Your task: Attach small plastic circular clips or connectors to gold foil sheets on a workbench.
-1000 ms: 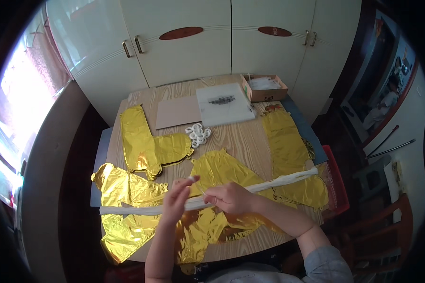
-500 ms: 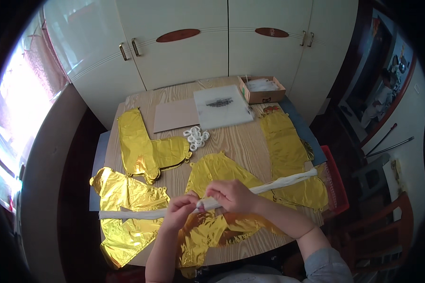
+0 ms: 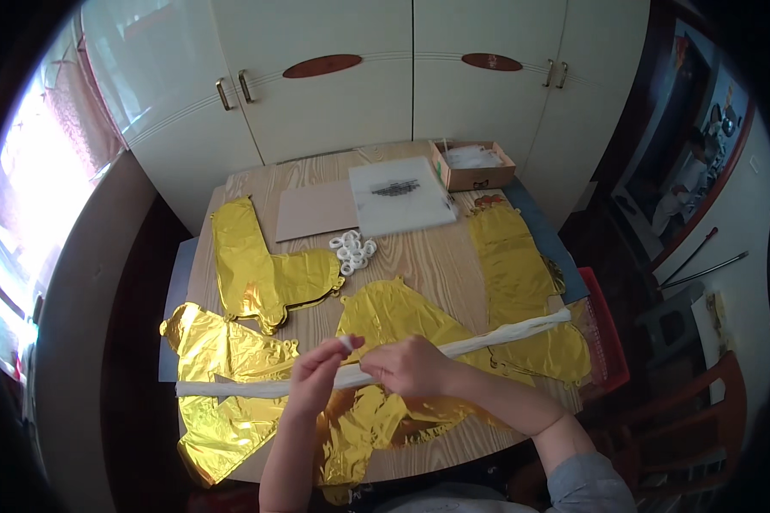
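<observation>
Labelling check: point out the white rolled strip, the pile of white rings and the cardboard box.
white rolled strip (image 3: pixel 505 335), head view, its right stretch clear of the hands.
pile of white rings (image 3: pixel 352 251), head view, middle of the cluster.
cardboard box (image 3: pixel 475 179), head view, its near side wall.

Home room, likely dining area: wooden table (image 3: pixel 419 265) at centre, cream wardrobe doors (image 3: pixel 359 77) across top, curtained window (image 3: pixel 34 197) at left, wooden chair (image 3: pixel 693 427) lower right.

On the wooden worktop (image 3: pixel 428 265) lie a cardboard sheet (image 3: pixel 316 209), a clear plastic sheet (image 3: pixel 399 195), a small open box (image 3: pixel 472 165) and what look like white rings (image 3: pixel 352 250).
</observation>
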`<state>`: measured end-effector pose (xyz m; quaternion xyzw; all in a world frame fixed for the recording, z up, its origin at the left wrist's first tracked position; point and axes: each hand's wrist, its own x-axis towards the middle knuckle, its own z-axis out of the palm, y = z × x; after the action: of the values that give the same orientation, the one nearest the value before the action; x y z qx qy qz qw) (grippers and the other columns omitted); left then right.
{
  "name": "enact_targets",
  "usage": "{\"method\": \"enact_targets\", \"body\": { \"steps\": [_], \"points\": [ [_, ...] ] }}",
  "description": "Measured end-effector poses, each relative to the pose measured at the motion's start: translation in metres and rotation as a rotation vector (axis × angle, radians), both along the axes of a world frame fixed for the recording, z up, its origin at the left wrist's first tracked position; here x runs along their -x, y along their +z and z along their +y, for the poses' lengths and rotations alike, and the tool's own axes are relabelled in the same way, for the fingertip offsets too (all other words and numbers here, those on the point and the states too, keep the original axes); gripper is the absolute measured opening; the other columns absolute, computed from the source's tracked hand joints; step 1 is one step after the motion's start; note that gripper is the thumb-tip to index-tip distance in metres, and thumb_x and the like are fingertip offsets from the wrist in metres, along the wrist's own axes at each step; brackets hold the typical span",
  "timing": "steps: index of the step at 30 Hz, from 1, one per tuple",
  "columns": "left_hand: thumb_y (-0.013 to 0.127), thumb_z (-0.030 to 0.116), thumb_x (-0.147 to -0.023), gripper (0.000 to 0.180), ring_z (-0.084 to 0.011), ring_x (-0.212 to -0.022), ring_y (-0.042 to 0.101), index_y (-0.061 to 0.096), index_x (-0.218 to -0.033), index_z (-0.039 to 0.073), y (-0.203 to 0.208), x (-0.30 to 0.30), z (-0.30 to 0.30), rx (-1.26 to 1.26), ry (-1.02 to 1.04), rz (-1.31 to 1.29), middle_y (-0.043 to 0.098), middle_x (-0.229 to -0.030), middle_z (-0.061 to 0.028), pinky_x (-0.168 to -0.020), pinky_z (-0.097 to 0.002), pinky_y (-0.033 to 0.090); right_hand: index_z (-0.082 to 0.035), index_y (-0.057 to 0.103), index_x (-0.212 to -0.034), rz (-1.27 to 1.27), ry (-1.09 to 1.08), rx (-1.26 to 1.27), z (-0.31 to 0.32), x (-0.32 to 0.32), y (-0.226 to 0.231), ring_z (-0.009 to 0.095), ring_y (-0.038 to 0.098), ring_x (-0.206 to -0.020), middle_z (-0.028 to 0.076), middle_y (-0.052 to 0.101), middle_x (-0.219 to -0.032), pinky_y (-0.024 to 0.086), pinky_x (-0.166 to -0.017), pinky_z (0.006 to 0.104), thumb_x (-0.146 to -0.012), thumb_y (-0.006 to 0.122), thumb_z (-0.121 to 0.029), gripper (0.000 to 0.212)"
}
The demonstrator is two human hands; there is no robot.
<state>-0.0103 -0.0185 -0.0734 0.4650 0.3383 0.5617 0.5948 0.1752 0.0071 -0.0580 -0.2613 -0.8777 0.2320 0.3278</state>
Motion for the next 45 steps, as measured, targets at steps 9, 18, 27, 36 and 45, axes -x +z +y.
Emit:
{"method": "enact_targets", "body": {
  "steps": [9, 18, 27, 36, 45],
  "points": [
    [0.049, 0.003, -0.086, 0.018, -0.0146, -0.086, 0.053, 0.06, -0.101, 0.001, -0.004, -0.002, -0.001, -0.014, -0.144, -0.235, 0.058, -0.099, -0.0078, -0.081, -0.0275, 0.04, -0.008, 0.059, -0.077, -0.074, -0.103, -0.034, 0.01, -0.007, -0.001, 0.022, 0.058, -0.055, 0.007, 0.058, -0.064, 0.045, -0.049, 0.0325, -0.08, 0.056, -0.014, 0.008],
    [0.049, 0.005, -0.084, 0.016, -0.0182, -0.086, 0.053, 0.061, -0.092, -0.002, -0.004, -0.001, -0.001, -0.041, -0.203, -0.191, 0.058, -0.087, -0.0097, -0.083, -0.0302, 0.039, -0.01, 0.058, -0.076, -0.048, -0.139, 0.024, 0.009, -0.004, -0.005, 0.023, 0.059, -0.056, 0.005, 0.059, -0.064, 0.046, -0.049, 0.0338, -0.079, 0.056, -0.018, 0.009],
    [0.046, 0.001, -0.086, 0.018, -0.0162, -0.095, 0.054, 0.059, -0.098, -0.004, -0.015, 0.004, 0.0, 0.002, -0.227, -0.12, 0.059, -0.097, -0.0086, -0.086, -0.0288, 0.04, -0.01, 0.059, -0.078, -0.013, -0.139, 0.127, 0.009, -0.003, -0.004, 0.026, 0.059, -0.057, 0.007, 0.059, -0.065, 0.045, -0.05, 0.0355, -0.082, 0.055, -0.02, 0.012],
    [0.047, 0.0, -0.085, 0.016, -0.0173, -0.096, 0.056, 0.06, -0.093, -0.005, -0.014, 0.006, 0.0, -0.033, -0.348, -0.123, 0.06, -0.094, -0.0108, -0.088, -0.029, 0.041, -0.008, 0.059, -0.078, 0.124, -0.155, 0.1, 0.007, 0.002, -0.001, 0.025, 0.059, -0.059, 0.006, 0.059, -0.067, 0.045, -0.05, 0.034, -0.08, 0.057, -0.016, 0.009],
    [0.048, 0.0, -0.086, 0.017, -0.0135, -0.089, 0.056, 0.059, -0.097, -0.005, -0.02, 0.001, 0.004, -0.042, -0.115, 0.387, 0.061, -0.096, -0.0099, -0.083, -0.0271, 0.042, -0.008, 0.06, -0.077, 0.146, -0.198, -0.018, 0.003, -0.001, 0.01, 0.022, 0.058, -0.058, 0.005, 0.058, -0.068, 0.046, -0.05, 0.0316, -0.079, 0.059, -0.015, 0.007]
  ]
}}
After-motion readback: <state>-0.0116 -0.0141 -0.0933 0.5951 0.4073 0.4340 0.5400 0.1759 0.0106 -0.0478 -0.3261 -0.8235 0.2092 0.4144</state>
